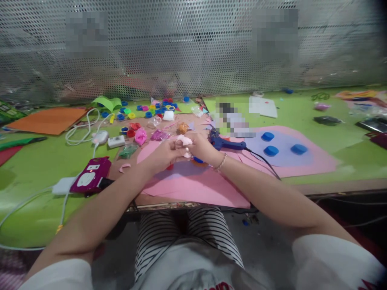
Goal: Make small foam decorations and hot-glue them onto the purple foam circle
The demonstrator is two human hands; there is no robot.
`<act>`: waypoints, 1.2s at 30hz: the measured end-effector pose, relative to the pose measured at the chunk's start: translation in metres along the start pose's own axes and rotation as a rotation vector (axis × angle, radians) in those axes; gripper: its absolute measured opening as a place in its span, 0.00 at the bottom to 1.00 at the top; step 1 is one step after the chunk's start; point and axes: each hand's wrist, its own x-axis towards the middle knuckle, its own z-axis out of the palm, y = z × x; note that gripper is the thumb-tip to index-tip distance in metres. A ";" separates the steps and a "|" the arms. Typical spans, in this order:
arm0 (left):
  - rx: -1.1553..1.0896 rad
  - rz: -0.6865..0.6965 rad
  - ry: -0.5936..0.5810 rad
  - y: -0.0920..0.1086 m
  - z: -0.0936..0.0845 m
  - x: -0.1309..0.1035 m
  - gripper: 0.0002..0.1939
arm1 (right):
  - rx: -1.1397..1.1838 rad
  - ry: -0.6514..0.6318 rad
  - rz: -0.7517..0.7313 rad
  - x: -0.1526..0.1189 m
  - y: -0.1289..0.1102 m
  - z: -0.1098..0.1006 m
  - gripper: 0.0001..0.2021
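My left hand (166, 154) and my right hand (202, 148) meet above a pink paper sheet (193, 188). Between them is a pale pink, crumpled piece of soft material (184, 140), and the fingers of both hands are closed on it. Under my right hand a blue round piece (198, 160) partly shows on the sheet. A bit of something red (170, 166) lies below my left fingers. Just right of my right hand rests a blue glue gun (229, 143) with a black cord.
Three blue caps (271, 150) sit on pink and lilac paper at right. Coloured caps (148, 114) and crumpled bags (140, 136) are scattered behind my hands. A magenta power strip (92, 175) with white cables stands left. Orange paper (50, 120) lies far left. A perforated metal panel (181, 48) rises behind.
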 end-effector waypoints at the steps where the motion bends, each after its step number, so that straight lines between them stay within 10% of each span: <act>1: 0.017 -0.020 -0.001 -0.001 -0.001 0.002 0.16 | 0.013 -0.019 0.008 0.000 0.001 -0.001 0.10; 8: -0.030 0.019 -0.070 -0.001 -0.011 0.005 0.20 | 0.412 -0.527 -0.037 -0.005 -0.002 -0.028 0.25; 16: -0.110 0.094 -0.033 0.003 -0.008 0.001 0.13 | 0.136 -0.217 -0.141 -0.009 -0.005 -0.012 0.24; 26: -0.176 0.104 0.003 0.008 -0.004 -0.002 0.10 | -0.128 -0.131 -0.443 -0.011 -0.007 -0.018 0.24; 36: -0.151 0.138 -0.018 0.014 -0.002 -0.003 0.11 | -0.271 0.088 -0.396 -0.012 -0.002 -0.018 0.17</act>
